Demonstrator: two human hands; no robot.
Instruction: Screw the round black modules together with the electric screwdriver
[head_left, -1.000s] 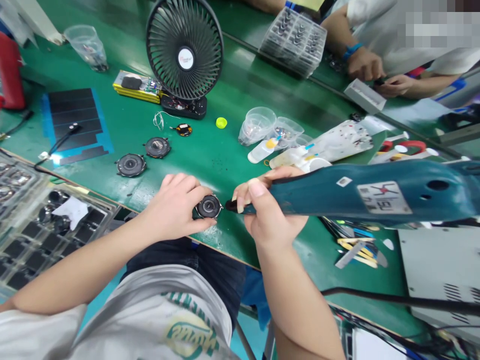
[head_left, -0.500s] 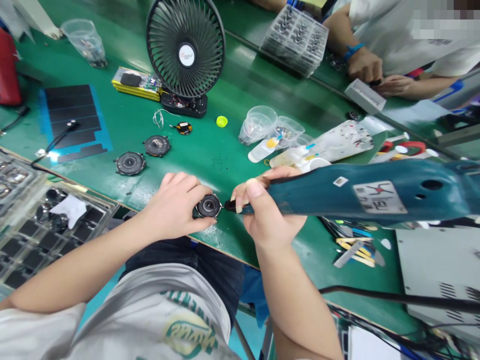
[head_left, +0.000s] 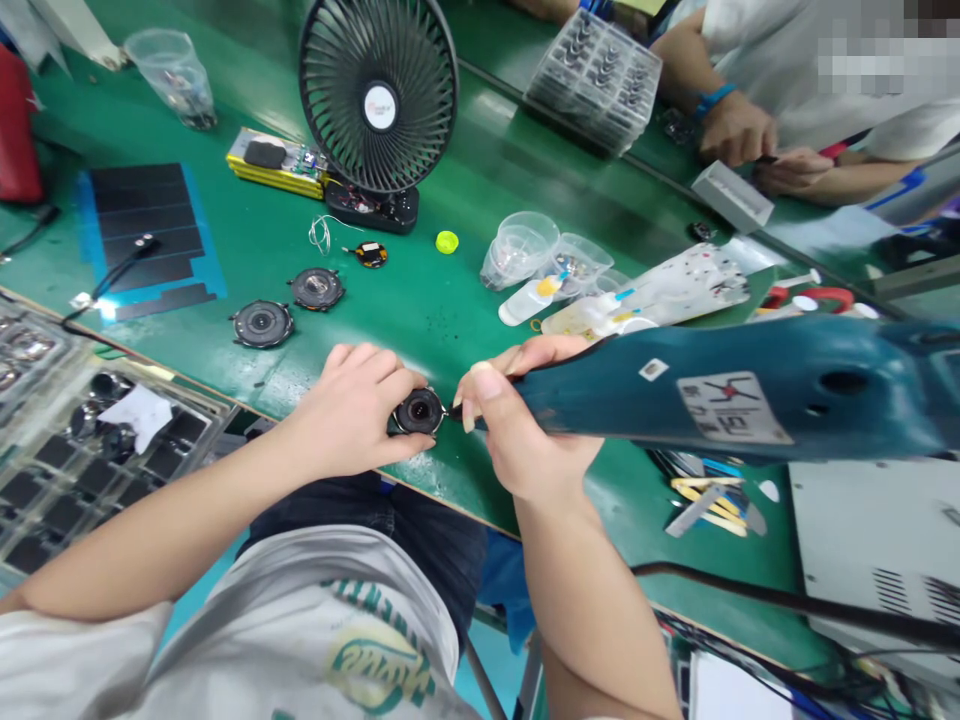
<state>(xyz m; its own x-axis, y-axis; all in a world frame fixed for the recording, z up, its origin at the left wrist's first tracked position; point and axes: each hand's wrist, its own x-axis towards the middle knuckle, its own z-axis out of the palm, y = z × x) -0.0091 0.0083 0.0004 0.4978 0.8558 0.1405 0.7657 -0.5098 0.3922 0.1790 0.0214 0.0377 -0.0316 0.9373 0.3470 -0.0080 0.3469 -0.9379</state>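
My left hand is closed around a round, black watch case, thumb and fingers on its edges, near the table's front edge. In my right hand is a large teal electric screwdriver, gripped near its front end and lying almost level. Its dark tip points left and meets the right side of the watch case by the lugs; whether it sits in a screw is too small to tell. Two more black watch parts, one larger and one smaller, lie to the far left of the case.
A black fan stands at the back. Clear plastic cups and glue bottles are behind my right hand. Loose hand tools and a grey metal box lie right. A co-worker's hands are across the table.
The screwdriver and my right hand have shifted slightly left, toward the watch case, and the tool's rear end has dipped a little. My left hand keeps its hold.
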